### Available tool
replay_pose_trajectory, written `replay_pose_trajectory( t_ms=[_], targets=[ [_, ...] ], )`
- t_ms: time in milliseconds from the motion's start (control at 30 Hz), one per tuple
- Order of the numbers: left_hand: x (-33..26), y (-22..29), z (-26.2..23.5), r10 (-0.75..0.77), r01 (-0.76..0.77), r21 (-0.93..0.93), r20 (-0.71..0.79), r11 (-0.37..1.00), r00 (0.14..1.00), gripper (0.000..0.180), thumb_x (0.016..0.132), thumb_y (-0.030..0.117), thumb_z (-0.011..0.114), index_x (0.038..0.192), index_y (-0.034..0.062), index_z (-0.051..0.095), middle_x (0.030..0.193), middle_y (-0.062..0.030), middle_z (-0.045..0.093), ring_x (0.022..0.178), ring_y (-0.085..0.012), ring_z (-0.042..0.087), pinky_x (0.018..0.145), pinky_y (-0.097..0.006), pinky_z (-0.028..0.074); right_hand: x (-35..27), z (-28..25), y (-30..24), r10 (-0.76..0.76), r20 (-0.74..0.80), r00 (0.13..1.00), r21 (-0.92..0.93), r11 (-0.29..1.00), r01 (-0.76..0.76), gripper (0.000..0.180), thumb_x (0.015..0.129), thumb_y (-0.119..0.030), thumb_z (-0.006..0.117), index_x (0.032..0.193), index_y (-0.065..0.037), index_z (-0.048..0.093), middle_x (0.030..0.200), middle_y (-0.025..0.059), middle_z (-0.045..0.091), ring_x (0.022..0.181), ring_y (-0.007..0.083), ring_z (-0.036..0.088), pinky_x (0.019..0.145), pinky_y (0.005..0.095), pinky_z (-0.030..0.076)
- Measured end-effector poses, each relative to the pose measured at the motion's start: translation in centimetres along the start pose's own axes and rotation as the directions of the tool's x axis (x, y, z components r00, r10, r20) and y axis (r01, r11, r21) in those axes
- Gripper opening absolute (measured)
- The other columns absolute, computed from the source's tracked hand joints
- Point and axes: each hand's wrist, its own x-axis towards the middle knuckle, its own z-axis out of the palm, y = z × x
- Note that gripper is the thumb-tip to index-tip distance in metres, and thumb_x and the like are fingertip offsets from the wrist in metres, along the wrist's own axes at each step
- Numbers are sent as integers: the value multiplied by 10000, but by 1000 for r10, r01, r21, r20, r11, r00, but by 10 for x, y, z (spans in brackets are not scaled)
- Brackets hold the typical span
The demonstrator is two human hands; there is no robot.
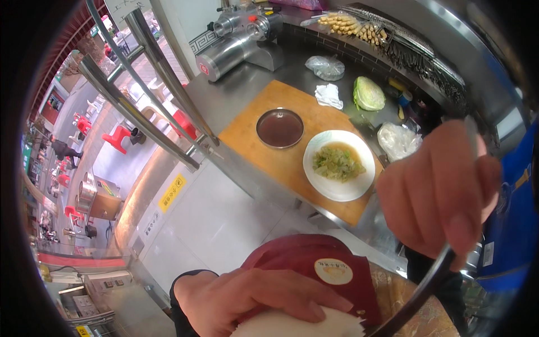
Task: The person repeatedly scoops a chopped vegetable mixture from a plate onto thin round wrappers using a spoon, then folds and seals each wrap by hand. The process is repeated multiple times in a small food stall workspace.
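My left hand [264, 297] lies over a smooth, pale white lump [300, 327] at the lower edge, fingers curved across its top. It looks like dough, with a ragged right edge; its lower part is out of view. On the right, my right hand [438, 191] is raised and closed around a thin, dark metal blade [418, 295]. The blade slants down toward the lump's right side, and whether they touch is unclear. Beyond my hands, a wooden board [247, 132] carries a white plate [309, 177] of chopped greens [338, 163] and a round metal dish [280, 128] of dark liquid.
Behind the board stand a metal machine [241, 45], a plastic bag [325, 67], a white cloth [328, 96], a cut cabbage [368, 93] and another bag [398, 140]. Skewers [353, 27] lie along the back. A glass door with metal handles [135, 112] is at left; a dark-red apron [303, 253] hangs below.
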Motion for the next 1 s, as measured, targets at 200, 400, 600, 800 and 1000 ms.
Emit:
replay_pose_trajectory(
  t_ms=[200, 400, 600, 800, 1000],
  targets=[
    [7, 6, 42, -175, 295, 195, -470, 935, 865, 331, 751, 122, 812, 888, -36, 555, 921, -229, 668, 822, -260, 678, 718, -384, 564, 15, -7, 10, -82, -54, 995, -129, 989, 75, 352, 1052, -286, 344, 845, -79, 540, 623, 9, 544, 553, 121, 474, 488, 228, 428],
    [41, 28, -59, -436, 386, 202, 444, 900, 783, 417, 746, 115, 815, 1047, -48, 576, 1070, -193, 647, 982, -252, 645, 859, -345, 520, 3, -48, 39, -259, -398, 880, 22, 957, 291, 293, 1044, -271, 369, 882, -53, 479, 587, -5, 460, 595, 111, 443, 468, 195, 382],
    [-10, 1, -115, -381, 375, 91, 60, 923, 923, 671, 766, 62, 762, 1336, 27, 411, 1321, -130, 529, 1215, -255, 533, 987, -380, 464, -65, -92, 106, -132, -859, 495, 66, 930, 361, 197, 1014, -216, 466, 909, -62, 530, 683, 2, 484, 650, 99, 468, 524, 220, 401],
    [-33, -70, -168, -488, 440, -232, -223, 867, 844, 630, 871, 74, 648, 1426, 77, 350, 1357, -93, 503, 1240, -244, 511, 971, -387, 476, -134, -111, 200, 3, -936, 353, 101, 960, 261, 149, 963, -206, 584, 953, -57, 585, 790, 4, 578, 665, 66, 529, 570, 185, 439],
    [-41, -121, -189, -590, 554, -207, -222, 806, 776, 633, 893, 115, 646, 1440, 93, 329, 1368, -78, 491, 1247, -232, 503, 962, -380, 488, -150, -114, 217, -60, -989, 135, -44, 992, 120, 116, 953, -167, 577, 943, -52, 594, 834, 4, 568, 670, 59, 510, 574, 172, 427]
  ],
)
